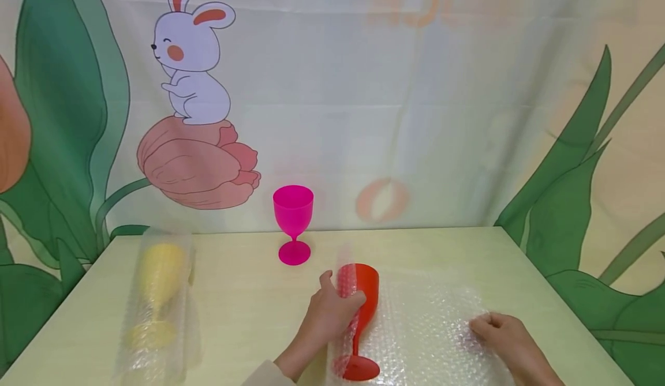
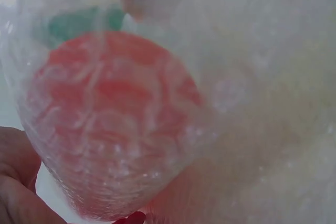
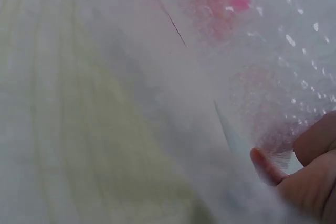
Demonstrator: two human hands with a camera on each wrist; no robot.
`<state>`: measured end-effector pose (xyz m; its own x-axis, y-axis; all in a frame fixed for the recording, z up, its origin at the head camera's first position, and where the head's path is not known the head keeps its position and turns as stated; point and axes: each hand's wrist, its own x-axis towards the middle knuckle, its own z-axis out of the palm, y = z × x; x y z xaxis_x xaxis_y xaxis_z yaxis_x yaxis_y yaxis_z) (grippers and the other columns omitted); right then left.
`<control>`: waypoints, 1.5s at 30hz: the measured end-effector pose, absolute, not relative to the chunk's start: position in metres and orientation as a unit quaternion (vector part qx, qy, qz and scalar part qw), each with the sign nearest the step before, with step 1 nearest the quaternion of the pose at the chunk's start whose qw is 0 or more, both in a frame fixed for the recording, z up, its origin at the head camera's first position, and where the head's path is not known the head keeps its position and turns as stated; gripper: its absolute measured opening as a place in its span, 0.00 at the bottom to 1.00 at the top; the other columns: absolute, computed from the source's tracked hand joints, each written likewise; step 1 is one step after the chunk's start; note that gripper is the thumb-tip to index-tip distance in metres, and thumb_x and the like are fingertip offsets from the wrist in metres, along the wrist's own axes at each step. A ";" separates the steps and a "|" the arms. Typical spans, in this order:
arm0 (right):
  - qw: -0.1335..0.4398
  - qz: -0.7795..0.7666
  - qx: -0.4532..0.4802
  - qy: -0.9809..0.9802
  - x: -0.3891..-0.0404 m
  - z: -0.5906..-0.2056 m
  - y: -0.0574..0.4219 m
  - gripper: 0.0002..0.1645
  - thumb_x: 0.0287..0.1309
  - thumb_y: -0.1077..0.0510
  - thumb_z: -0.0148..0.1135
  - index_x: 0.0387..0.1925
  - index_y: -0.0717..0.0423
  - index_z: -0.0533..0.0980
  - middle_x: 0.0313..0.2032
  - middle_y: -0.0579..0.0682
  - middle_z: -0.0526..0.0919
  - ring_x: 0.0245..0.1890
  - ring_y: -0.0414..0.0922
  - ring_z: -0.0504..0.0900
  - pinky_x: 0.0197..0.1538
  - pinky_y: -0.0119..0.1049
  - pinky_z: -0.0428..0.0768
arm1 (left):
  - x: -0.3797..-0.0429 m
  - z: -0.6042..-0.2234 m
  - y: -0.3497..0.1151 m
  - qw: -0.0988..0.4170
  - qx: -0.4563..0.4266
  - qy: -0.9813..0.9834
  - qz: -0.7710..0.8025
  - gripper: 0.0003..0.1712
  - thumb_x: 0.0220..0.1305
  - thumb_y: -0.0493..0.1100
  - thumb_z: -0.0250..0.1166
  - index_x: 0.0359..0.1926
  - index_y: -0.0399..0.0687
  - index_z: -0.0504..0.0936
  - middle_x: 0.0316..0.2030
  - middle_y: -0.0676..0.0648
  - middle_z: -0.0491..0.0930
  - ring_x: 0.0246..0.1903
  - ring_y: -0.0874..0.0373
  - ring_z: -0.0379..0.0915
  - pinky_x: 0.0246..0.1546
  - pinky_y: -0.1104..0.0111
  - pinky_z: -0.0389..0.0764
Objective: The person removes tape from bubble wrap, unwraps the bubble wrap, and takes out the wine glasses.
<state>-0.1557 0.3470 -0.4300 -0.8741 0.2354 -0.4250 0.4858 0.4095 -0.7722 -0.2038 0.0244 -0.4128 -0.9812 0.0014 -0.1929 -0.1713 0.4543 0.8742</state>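
Observation:
A red goblet [image 1: 366,288] lies on a sheet of bubble wrap [image 1: 431,328], its foot toward the near edge of the table. My left hand [image 1: 332,311] grips the goblet's bowl together with a fold of the wrap that covers its left side. In the left wrist view the goblet's red base [image 2: 115,103] shows blurred through the plastic. At the sheet's right side my right hand [image 1: 506,337] pinches its edge between thumb and fingers. The right wrist view shows the same hand [image 3: 310,166] close to the wrap [image 3: 294,66].
A magenta goblet [image 1: 293,210] stands upright at the back of the table [image 1: 244,293]. To the left lies a yellow goblet [image 1: 161,270] wrapped in bubble wrap. Behind the table hangs a printed cloth [image 1: 322,97] with a rabbit and plants.

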 end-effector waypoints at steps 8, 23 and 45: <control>0.117 -0.490 0.209 0.838 -0.159 -0.427 0.346 0.14 0.73 0.54 0.59 0.42 0.63 0.78 0.38 0.53 0.77 0.46 0.51 0.73 0.49 0.46 0.74 | -0.203 -0.413 0.023 0.085 -0.064 0.849 0.517 0.51 0.58 0.51 0.69 0.74 0.34 0.56 0.51 0.36 0.76 0.46 0.46 0.75 0.45 0.47 0.85; 0.110 -0.460 0.137 0.871 -0.175 -0.428 0.354 0.18 0.73 0.49 0.62 0.46 0.62 0.80 0.40 0.49 0.81 0.44 0.47 0.75 0.47 0.42 0.75 | -0.198 -0.411 0.021 0.085 -0.095 0.844 0.521 0.54 0.55 0.50 0.74 0.74 0.37 0.54 0.52 0.36 0.74 0.49 0.45 0.75 0.43 0.47 0.86; -0.029 -0.263 0.042 0.963 -0.173 -0.438 0.345 0.32 0.50 0.61 0.79 0.52 0.70 0.72 0.31 0.49 0.79 0.34 0.47 0.78 0.41 0.45 0.78 | -0.192 -0.411 0.022 -0.030 0.045 0.898 0.437 0.36 0.57 0.41 0.70 0.68 0.59 0.76 0.71 0.34 0.60 0.65 0.38 0.63 0.43 0.40 0.83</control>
<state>-0.1727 0.3445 -0.4381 -0.9948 0.0960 0.0343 0.0653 0.8580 -0.5094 -0.1919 0.0225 -0.4110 -0.9940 0.0553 0.0941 0.1081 0.6146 0.7814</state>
